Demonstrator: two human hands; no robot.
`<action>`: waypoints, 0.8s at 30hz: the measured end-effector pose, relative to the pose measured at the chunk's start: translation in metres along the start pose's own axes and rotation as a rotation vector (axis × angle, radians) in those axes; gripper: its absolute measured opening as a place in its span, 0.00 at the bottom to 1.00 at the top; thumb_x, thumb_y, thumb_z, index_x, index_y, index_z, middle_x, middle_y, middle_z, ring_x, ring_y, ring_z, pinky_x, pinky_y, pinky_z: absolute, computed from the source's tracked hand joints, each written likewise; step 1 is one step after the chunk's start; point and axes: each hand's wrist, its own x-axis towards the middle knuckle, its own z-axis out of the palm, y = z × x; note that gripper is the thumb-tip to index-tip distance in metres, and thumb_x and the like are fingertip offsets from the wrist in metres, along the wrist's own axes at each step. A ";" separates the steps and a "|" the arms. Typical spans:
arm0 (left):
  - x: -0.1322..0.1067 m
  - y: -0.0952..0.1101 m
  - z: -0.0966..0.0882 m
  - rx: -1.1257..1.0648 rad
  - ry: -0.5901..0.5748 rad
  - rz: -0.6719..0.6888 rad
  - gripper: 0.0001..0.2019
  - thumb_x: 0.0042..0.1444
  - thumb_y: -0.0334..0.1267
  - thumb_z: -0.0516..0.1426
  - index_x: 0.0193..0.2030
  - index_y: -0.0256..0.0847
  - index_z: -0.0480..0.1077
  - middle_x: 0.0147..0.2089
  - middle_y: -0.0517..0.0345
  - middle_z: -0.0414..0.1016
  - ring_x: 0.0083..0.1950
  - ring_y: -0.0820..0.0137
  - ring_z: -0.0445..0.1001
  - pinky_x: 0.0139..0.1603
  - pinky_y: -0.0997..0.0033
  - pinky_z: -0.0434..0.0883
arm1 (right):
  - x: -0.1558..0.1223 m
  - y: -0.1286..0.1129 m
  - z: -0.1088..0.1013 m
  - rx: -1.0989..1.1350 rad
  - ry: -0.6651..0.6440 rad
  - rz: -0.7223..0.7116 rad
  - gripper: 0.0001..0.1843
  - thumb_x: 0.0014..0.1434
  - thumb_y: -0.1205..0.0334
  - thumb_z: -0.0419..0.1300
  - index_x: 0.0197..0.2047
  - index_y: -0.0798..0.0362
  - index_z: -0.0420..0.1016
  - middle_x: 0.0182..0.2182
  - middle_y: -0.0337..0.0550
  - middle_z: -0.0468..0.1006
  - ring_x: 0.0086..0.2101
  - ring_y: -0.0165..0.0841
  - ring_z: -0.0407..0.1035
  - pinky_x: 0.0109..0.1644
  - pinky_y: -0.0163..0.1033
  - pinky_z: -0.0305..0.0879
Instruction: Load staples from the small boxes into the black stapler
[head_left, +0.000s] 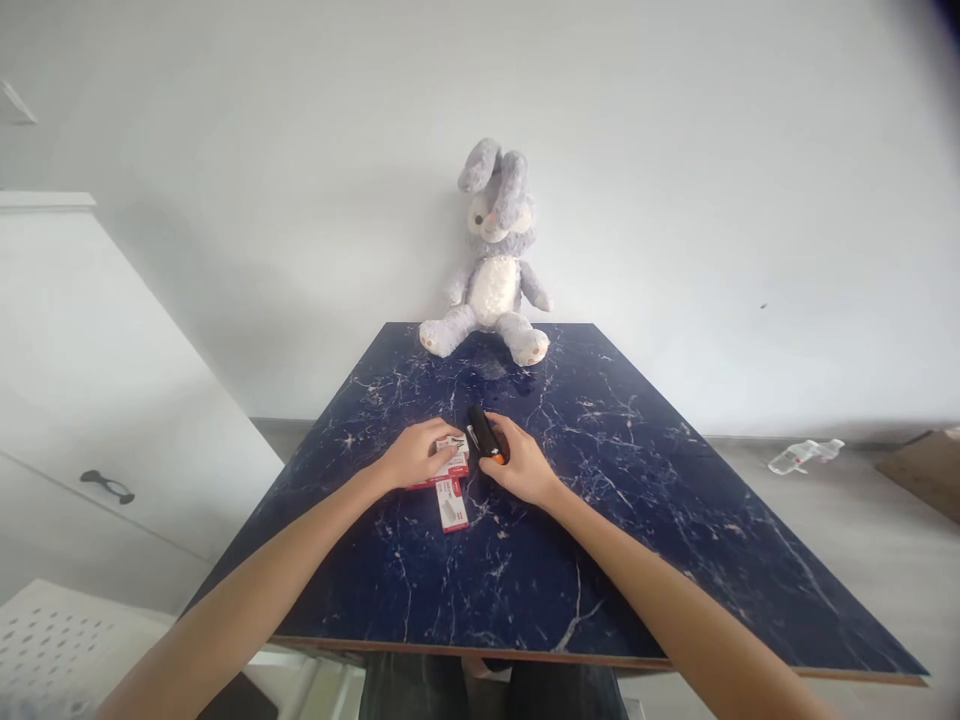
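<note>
My right hand point(523, 466) is curled around a black stapler point(482, 431) with an orange tip, resting on the dark blue marbled table point(637, 520). My left hand point(415, 453) lies closed over a red-and-white staple box point(453, 462) just left of the stapler. A second small red-and-white staple box point(451, 503) lies flat on the table right in front of both hands, untouched.
A grey plush rabbit point(493, 265) sits at the table's far edge against the white wall. A white cabinet point(82, 400) stands to the left. A plastic bottle point(804, 455) and a cardboard piece point(926, 470) lie on the floor at right.
</note>
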 end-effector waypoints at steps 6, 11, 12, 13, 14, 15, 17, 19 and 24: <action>0.000 0.024 0.010 0.077 0.080 0.023 0.17 0.68 0.43 0.49 0.55 0.45 0.75 0.52 0.51 0.75 0.47 0.63 0.77 0.47 0.64 0.72 | -0.010 0.000 -0.037 -0.056 -0.120 -0.018 0.20 0.63 0.50 0.58 0.55 0.50 0.70 0.30 0.36 0.77 0.30 0.34 0.72 0.39 0.39 0.66; -0.008 0.037 -0.001 0.110 -0.091 0.129 0.20 0.63 0.49 0.57 0.59 0.47 0.72 0.56 0.49 0.71 0.50 0.61 0.76 0.49 0.63 0.74 | -0.009 -0.005 -0.033 -0.076 -0.045 -0.004 0.16 0.60 0.49 0.62 0.44 0.49 0.65 0.26 0.32 0.75 0.26 0.33 0.70 0.34 0.37 0.62; -0.010 0.039 -0.001 0.112 -0.125 0.149 0.22 0.61 0.50 0.59 0.60 0.48 0.72 0.57 0.49 0.70 0.50 0.60 0.75 0.48 0.63 0.74 | -0.010 -0.007 -0.030 -0.045 -0.054 0.024 0.16 0.59 0.49 0.63 0.42 0.48 0.64 0.24 0.31 0.74 0.24 0.33 0.70 0.33 0.37 0.62; -0.012 0.040 -0.001 0.114 -0.138 0.159 0.23 0.60 0.49 0.60 0.61 0.48 0.71 0.57 0.49 0.70 0.50 0.60 0.75 0.47 0.64 0.75 | -0.011 -0.008 -0.027 -0.004 -0.083 0.059 0.17 0.59 0.47 0.63 0.40 0.48 0.62 0.22 0.30 0.73 0.23 0.33 0.69 0.31 0.36 0.61; -0.013 0.040 0.000 0.114 -0.131 0.162 0.22 0.60 0.48 0.60 0.61 0.48 0.71 0.56 0.49 0.70 0.50 0.61 0.75 0.47 0.64 0.75 | -0.011 -0.009 -0.025 0.047 -0.124 0.092 0.17 0.60 0.46 0.62 0.37 0.48 0.60 0.21 0.30 0.73 0.21 0.32 0.69 0.29 0.36 0.61; -0.014 0.039 0.001 0.110 -0.115 0.162 0.21 0.62 0.47 0.59 0.60 0.47 0.71 0.56 0.50 0.70 0.49 0.63 0.75 0.46 0.65 0.75 | -0.012 -0.010 -0.023 0.099 -0.163 0.115 0.18 0.61 0.45 0.60 0.34 0.47 0.58 0.20 0.30 0.72 0.20 0.32 0.69 0.28 0.36 0.62; -0.013 0.035 0.004 0.100 -0.068 0.166 0.17 0.64 0.44 0.57 0.58 0.46 0.73 0.55 0.50 0.71 0.48 0.65 0.76 0.46 0.66 0.75 | -0.012 -0.009 -0.023 0.158 -0.169 0.125 0.17 0.64 0.46 0.56 0.31 0.48 0.57 0.20 0.32 0.72 0.20 0.32 0.70 0.28 0.36 0.64; -0.012 0.029 0.005 0.089 -0.014 0.171 0.16 0.65 0.43 0.57 0.56 0.45 0.74 0.55 0.50 0.72 0.48 0.65 0.76 0.48 0.66 0.75 | -0.009 -0.005 -0.025 0.129 -0.031 0.077 0.10 0.64 0.54 0.55 0.33 0.48 0.61 0.23 0.35 0.75 0.25 0.34 0.73 0.33 0.39 0.69; -0.011 0.015 0.002 0.007 0.034 0.167 0.14 0.65 0.42 0.57 0.55 0.45 0.75 0.55 0.50 0.72 0.52 0.64 0.76 0.55 0.64 0.73 | 0.002 0.013 -0.029 0.084 -0.022 -0.123 0.41 0.47 0.71 0.58 0.65 0.49 0.60 0.61 0.49 0.70 0.58 0.43 0.68 0.62 0.49 0.64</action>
